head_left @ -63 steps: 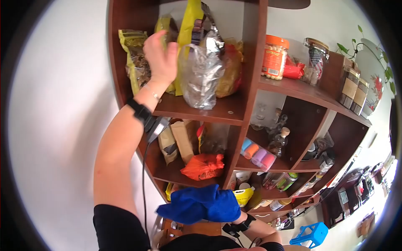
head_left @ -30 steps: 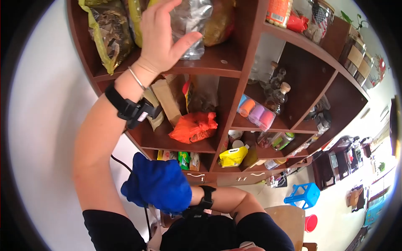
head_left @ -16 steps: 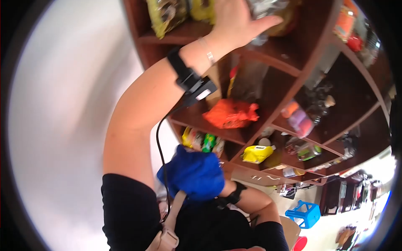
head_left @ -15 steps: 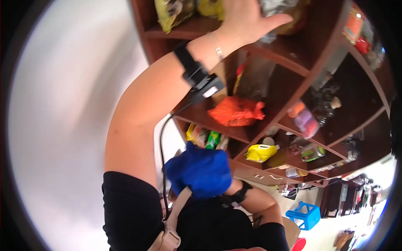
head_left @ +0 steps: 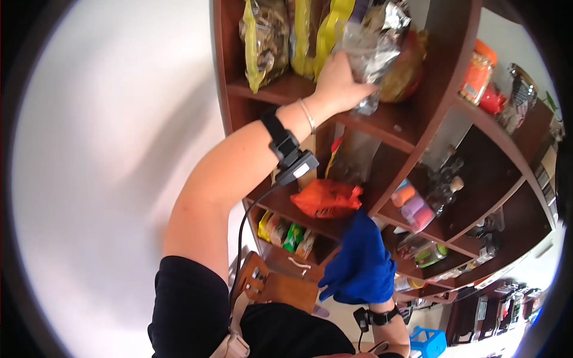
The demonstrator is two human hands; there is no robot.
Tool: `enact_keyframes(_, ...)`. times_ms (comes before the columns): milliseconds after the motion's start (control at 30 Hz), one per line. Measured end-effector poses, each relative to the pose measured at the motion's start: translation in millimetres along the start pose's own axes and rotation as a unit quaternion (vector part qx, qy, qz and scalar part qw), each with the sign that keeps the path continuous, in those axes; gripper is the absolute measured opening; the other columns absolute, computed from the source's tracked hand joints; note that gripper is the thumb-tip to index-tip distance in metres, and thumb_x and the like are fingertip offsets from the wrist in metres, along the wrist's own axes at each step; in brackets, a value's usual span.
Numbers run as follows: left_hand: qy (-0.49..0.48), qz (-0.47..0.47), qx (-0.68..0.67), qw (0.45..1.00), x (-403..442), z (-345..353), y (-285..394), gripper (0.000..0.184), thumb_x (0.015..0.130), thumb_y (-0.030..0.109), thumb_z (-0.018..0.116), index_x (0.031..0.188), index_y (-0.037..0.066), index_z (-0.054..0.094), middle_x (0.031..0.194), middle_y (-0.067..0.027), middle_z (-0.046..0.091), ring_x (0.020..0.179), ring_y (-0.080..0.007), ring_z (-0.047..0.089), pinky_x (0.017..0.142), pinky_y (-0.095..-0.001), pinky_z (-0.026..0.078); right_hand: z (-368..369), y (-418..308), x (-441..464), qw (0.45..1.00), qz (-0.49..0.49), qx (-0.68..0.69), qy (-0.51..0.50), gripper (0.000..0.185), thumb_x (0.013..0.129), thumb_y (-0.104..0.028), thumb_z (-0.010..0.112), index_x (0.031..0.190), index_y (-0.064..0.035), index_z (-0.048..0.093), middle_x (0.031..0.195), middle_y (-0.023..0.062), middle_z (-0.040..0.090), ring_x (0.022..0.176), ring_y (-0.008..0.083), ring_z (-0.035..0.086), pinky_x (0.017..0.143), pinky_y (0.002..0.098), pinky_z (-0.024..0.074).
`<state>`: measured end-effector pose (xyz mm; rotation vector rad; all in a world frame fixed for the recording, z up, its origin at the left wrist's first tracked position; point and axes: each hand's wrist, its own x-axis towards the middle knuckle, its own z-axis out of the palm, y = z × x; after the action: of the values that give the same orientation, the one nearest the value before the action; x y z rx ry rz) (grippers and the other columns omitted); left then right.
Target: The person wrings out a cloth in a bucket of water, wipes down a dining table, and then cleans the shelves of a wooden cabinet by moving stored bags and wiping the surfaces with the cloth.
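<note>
My left hand [head_left: 341, 86] reaches up into an upper compartment of the brown shelf. Its fingers are closed round a clear plastic bag [head_left: 358, 51] with a crumpled silvery part. Just right of the bag sits a round reddish-yellow object [head_left: 404, 74], and yellow-edged packets [head_left: 267, 48] stand to the left. Lower down, a blue cloth [head_left: 361, 262] drapes over my right hand and hides its fingers; only the wrist [head_left: 385, 310] shows below it. The cloth is close to a red-orange plastic bag [head_left: 327, 198] on a lower shelf.
The brown shelf's dividers [head_left: 441, 107] frame several filled compartments. To the right are an orange-lidded jar [head_left: 477, 71], coloured rolls [head_left: 413, 209] and glass bottles [head_left: 444, 185]. Below stand a wooden chair [head_left: 286, 290] and a blue stool [head_left: 428, 342]. A white wall [head_left: 107, 149] runs along the left.
My right hand and the blue cloth have moved rightward from in front of my body towards the shelf. The view has shifted, showing more of the upper compartment; my left hand stays by the plastic bag.
</note>
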<state>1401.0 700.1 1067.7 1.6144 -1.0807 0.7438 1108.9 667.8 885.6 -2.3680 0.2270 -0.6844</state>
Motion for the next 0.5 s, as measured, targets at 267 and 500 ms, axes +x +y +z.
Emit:
enact_keyframes(267,0.086,-0.062,-0.172,0.979,2,-12,-2,0.079,0.063,0.014,0.076,0.126,-0.007,0.033,0.116,-0.0251,0.048,0.112,-0.038,0.047,0.095,-0.0406,0.039,-57,-26,-25,0.981,-0.054,-0.072,0.17,0.059,0.053,-0.019,0.082,0.105,-0.0087,0.055,0.087,0.0064,0.063,0.077,0.023,0.064,0.068,0.0313,0.0493)
enact_keyframes(500,0.131,-0.068,0.123,0.981,23,-2,45,0.094,0.06,0.03,0.081,0.128,-0.003,0.027,0.115,-0.0252,0.05,0.106,-0.0376,0.052,0.091,-0.0402,0.043,-71,-26,-39,0.982,-0.02,0.019,0.189,0.034,0.066,-0.008,0.074,0.094,-0.0032,0.055,0.08,0.0057,0.062,0.072,0.0164,0.062,0.064,0.0282,0.0496)
